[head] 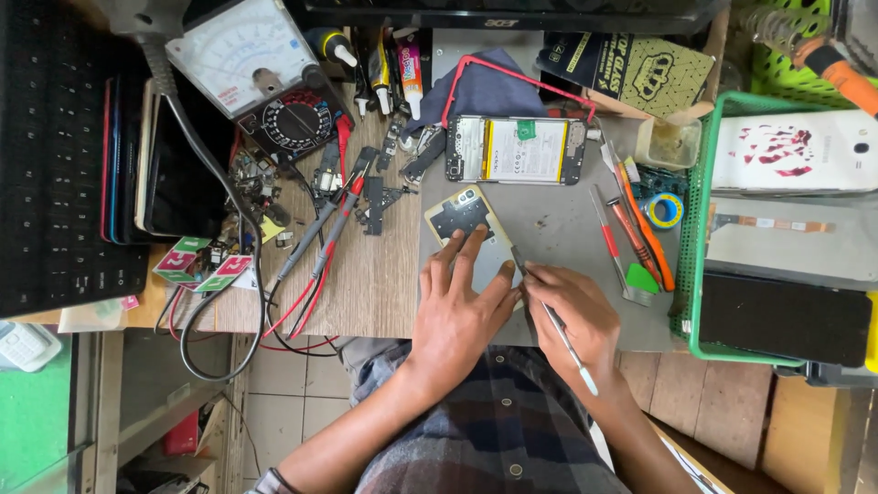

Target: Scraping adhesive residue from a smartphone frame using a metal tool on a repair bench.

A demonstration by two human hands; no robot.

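Left hand (457,306): lying flat, fingers spread and fully extended, pressing down on a phone back cover (471,229) that is resting on the grey work mat (558,247); nothing is being gripped, only held down. The cover is sitting pale side up with a dark patch near its far end, tilted slightly, at the near-left part of the mat.

Right hand (569,316): closing in a pen-style pinch around a thin metal pry tool (549,316), whose tip is touching the cover's right edge just beside the left thumb; the handle is running back over the wrist.

Plaid-shirted lap showing below both forearms.

To the right on the mat: orange-handled and red-handled tools (631,233) lying side by side, with a green pick at their near end and a small roll of blue tape (665,210) just beyond.

Farther on: an opened phone (517,149), its battery and boards showing, lying across the mat's far edge, a red frame and a blue cloth behind it.

To the left on the wooden bench: red and black test probes (334,220), loose small parts, and an analogue multimeter (265,69) at the far corner.

At right: a green wire basket (692,238) holding flat phone parts.
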